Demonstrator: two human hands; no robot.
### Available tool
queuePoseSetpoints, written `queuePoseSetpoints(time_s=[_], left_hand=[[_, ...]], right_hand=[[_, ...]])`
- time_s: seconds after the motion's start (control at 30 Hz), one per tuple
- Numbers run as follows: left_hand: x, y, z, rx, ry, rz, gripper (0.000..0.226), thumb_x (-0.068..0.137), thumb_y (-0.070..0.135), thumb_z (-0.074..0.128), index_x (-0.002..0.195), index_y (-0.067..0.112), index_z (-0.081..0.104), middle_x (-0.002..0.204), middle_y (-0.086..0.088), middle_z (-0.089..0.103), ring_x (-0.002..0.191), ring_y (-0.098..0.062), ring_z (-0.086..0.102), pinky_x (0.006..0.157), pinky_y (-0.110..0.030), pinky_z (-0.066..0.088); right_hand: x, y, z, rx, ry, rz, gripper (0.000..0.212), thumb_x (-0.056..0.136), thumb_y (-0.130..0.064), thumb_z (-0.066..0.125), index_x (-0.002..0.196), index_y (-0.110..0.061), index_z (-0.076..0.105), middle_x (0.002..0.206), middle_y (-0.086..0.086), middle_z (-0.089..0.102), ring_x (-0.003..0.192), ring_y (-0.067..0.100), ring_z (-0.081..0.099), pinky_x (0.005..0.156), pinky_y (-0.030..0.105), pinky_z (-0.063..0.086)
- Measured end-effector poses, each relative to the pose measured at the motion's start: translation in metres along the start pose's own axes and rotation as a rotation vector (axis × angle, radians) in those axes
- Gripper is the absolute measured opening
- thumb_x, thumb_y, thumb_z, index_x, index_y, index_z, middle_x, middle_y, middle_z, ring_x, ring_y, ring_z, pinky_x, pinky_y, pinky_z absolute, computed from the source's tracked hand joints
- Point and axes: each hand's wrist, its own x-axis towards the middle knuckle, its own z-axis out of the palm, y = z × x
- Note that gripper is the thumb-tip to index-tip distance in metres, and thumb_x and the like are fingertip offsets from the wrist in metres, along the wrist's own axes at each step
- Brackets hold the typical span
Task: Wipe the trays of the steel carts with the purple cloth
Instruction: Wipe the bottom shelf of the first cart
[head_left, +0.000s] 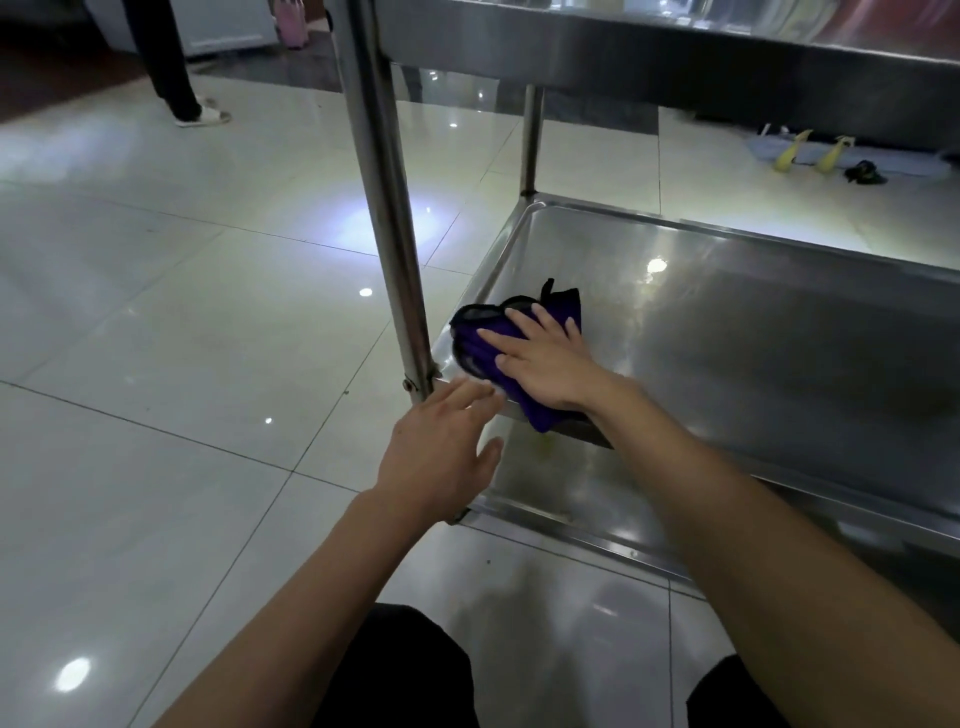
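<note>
Right hand, fingers spread flat, presses purple cloth at lower tray's near-left corner. Left hand spread, touching rim. Risk: cloth's overhanging corner slides off.

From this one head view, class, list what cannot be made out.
- Upper tray: its top surface is cut off by the frame's top edge.
- Lower tray: its right end runs off frame.
- Purple cloth: partly hidden under the right hand.
- Yellow items on the floor: too small to identify.

Purple cloth partly under hand
</note>
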Motion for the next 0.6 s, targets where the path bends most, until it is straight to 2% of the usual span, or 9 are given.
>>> queuePoseSetpoints(time_s=[0.17, 0.37, 0.6], left_hand=[[-0.003, -0.003, -0.002, 0.071, -0.017, -0.005, 0.044, 0.094, 0.04, 0.059, 0.137, 0.028, 0.058, 0.139, 0.009, 0.053, 0.128, -0.013, 0.048, 0.091, -0.033, 0.05], [-0.01, 0.001, 0.0, 0.122, -0.044, -0.039, 0.053, 0.095, 0.039, 0.057, 0.146, 0.027, 0.047, 0.147, 0.007, 0.045, 0.135, -0.017, 0.044, 0.094, -0.04, 0.047], [-0.004, 0.017, -0.005, 0.145, -0.031, -0.089, 0.042, 0.096, 0.045, 0.053, 0.134, 0.029, 0.057, 0.133, 0.006, 0.055, 0.127, -0.018, 0.05, 0.099, -0.045, 0.043]], right_hand=[[0.012, -0.018, 0.007, 0.02, 0.018, -0.057, 0.048, 0.104, -0.049, 0.022, 0.151, -0.057, 0.02, 0.168, -0.011, 0.005, 0.154, 0.018, -0.009, 0.119, 0.053, -0.012], [-0.005, -0.01, 0.007, 0.028, 0.053, -0.046, 0.047, 0.105, -0.047, 0.023, 0.152, -0.053, 0.025, 0.168, -0.01, 0.01, 0.154, 0.018, -0.004, 0.122, 0.052, -0.006], [-0.07, 0.05, 0.001, 0.083, 0.097, 0.078, 0.045, 0.105, -0.05, 0.023, 0.15, -0.056, 0.025, 0.168, -0.011, 0.009, 0.154, 0.016, -0.004, 0.122, 0.049, -0.005]])
